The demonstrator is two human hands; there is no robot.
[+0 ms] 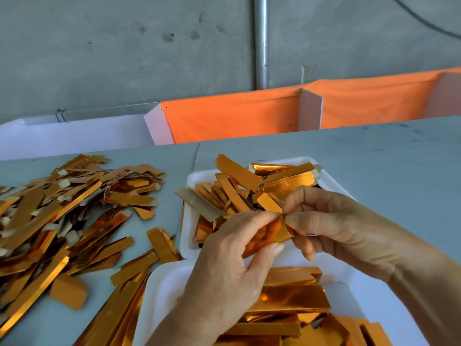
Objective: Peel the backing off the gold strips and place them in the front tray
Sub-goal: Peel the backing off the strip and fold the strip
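Note:
A shiny gold strip (270,233) is held between both hands above the gap between two white trays. My left hand (224,278) holds its lower part with thumb and fingers curled round it. My right hand (331,226) pinches its upper end with fingertips. The front white tray (162,295) lies at the bottom centre and holds several flat gold strips (289,298). The rear white tray (192,181) holds a jumble of gold strips (237,191).
A large loose heap of gold strips and pale backing pieces (62,216) covers the grey table at the left. More strips (117,313) spill beside the front tray. Orange cloth dividers (232,121) stand behind the table's far edge, with bare table (374,158) at right.

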